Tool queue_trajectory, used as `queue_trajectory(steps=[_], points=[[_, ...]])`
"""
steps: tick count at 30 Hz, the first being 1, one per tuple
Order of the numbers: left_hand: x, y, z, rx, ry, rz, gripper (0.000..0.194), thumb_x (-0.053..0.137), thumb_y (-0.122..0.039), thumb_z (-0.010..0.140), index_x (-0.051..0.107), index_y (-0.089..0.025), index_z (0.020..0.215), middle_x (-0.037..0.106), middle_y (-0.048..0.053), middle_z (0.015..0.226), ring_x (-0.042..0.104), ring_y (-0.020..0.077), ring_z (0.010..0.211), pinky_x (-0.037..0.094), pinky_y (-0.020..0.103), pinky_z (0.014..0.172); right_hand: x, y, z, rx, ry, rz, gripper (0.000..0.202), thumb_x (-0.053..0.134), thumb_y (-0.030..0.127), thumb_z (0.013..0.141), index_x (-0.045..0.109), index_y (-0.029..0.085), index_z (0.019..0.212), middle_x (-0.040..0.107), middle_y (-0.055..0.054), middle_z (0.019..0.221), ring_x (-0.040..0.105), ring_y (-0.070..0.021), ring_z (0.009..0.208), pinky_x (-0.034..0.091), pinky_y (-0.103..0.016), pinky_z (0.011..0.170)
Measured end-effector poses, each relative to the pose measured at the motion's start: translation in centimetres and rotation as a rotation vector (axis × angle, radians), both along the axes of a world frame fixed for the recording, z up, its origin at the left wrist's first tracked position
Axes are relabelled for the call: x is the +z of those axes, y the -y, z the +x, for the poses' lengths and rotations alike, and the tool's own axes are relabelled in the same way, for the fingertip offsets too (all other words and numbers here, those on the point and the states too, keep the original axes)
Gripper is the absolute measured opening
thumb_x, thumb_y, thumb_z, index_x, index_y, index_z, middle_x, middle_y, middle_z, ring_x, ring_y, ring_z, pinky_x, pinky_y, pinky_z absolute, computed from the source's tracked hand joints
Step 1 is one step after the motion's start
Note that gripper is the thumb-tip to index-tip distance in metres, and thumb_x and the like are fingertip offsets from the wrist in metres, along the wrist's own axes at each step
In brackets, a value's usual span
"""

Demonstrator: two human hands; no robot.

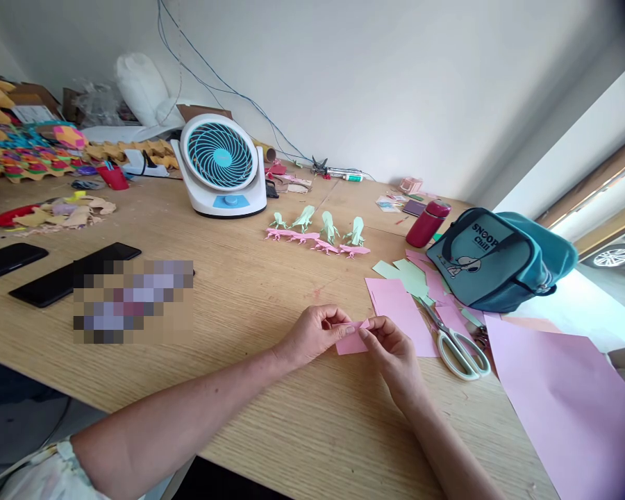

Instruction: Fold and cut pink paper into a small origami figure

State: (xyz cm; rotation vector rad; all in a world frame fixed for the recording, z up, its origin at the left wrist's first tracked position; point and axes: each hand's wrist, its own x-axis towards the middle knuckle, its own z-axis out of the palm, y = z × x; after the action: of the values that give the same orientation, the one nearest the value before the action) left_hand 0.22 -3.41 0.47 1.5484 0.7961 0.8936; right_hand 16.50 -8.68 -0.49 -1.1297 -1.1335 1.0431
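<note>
A small piece of pink paper (350, 345) is pinched between both hands just above the wooden table. My left hand (320, 335) grips its left side with thumb and fingers. On the paper's right, my right hand (392, 345) pinches the upper edge, where a small corner stands folded up. Behind the right hand lies a larger pink sheet (396, 305). Scissors with white handles (455, 347) rest beside it, their blades partly over the paper. Farther back stand a row of folded pink paper figures (317, 241) and several light green paper figures (328, 226).
A white and blue fan (222, 163) stands at the back. To the right are a red bottle (428, 223), a teal bag (492, 260), green paper pieces (410, 278) and a large pink sheet (567, 396). Black flat devices (78, 273) lie on the left, near a blurred patch.
</note>
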Motion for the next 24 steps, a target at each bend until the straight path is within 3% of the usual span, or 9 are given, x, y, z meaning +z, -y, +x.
queue_trajectory(steps=[5, 14, 24], points=[[-0.18, 0.02, 0.08, -0.012, 0.070, -0.057, 0.035, 0.070, -0.048, 0.080, 0.063, -0.013, 0.077, 0.061, 0.000, 0.073, 0.053, 0.0106, 0.067, 0.041, 0.021, 0.061, -0.17, -0.06, -0.08, 0.072, -0.005, -0.047, 0.031, 0.076, 0.050, 0.077, 0.068, 0.020, 0.082, 0.068, -0.004, 0.078, 0.060, -0.0178, 0.071, 0.049, -0.030, 0.066], [0.44, 0.19, 0.04, -0.012, -0.011, 0.003, 0.029, 0.067, -0.043, 0.082, 0.064, -0.014, 0.078, 0.063, 0.001, 0.075, 0.055, 0.0121, 0.068, 0.042, 0.022, 0.062, -0.38, 0.30, -0.08, 0.084, 0.061, -0.027, 0.029, 0.073, 0.048, 0.081, 0.065, 0.020, 0.077, 0.062, -0.001, 0.071, 0.053, -0.0147, 0.065, 0.043, -0.026, 0.059], [-0.39, -0.05, 0.15, -0.053, 0.048, -0.029, 0.028, 0.068, -0.041, 0.082, 0.061, -0.014, 0.078, 0.060, 0.000, 0.073, 0.054, 0.0113, 0.068, 0.043, 0.023, 0.063, -0.51, 0.28, 0.02, 0.110, 0.082, -0.020, 0.023, 0.072, 0.043, 0.084, 0.067, 0.020, 0.080, 0.062, 0.000, 0.070, 0.052, -0.0135, 0.064, 0.042, -0.025, 0.059]])
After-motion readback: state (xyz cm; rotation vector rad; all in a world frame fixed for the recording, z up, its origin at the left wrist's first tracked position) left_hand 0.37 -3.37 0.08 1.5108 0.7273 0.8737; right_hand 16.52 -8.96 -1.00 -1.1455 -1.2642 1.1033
